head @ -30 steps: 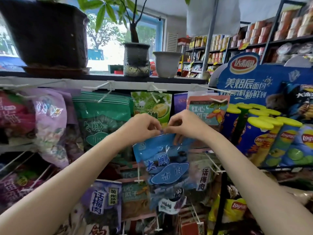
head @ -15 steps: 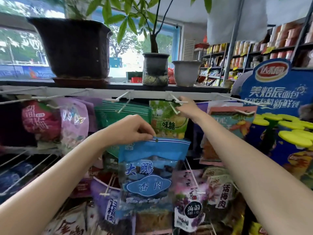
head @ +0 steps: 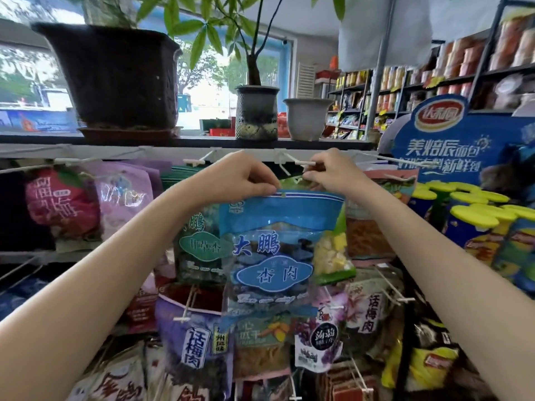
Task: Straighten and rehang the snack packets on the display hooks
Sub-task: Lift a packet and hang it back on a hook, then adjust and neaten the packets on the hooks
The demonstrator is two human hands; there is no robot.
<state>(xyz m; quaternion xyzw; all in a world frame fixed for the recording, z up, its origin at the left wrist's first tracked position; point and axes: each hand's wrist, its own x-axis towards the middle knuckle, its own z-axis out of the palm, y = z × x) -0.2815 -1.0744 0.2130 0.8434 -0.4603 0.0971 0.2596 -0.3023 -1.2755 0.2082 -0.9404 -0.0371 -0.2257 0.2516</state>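
Observation:
A blue snack packet [head: 275,244] with a small hang hole in its top edge hangs upright in front of the rack. My left hand [head: 243,176] pinches that top edge just left of the hole. My right hand [head: 328,172] grips the tip of a white display hook [head: 301,163] on the top rail, just above the packet's right corner. A green-and-yellow packet [head: 333,256] peeks out behind the blue one. The blue packet's hole sits a little below the hook tip, apart from it.
More white hooks [head: 194,161] stick out of the top rail, with red [head: 58,204], pink and green packets [head: 199,247] hanging left. Lower hooks carry purple packets [head: 197,337]. Plant pots [head: 256,111] stand on the shelf above. Chip cans with yellow lids [head: 474,227] stand at the right.
My left hand has raised the blue packet up and to the right, close under the top-rail hook. My right hand left the packet, reached up to the hook, and now holds its tip.

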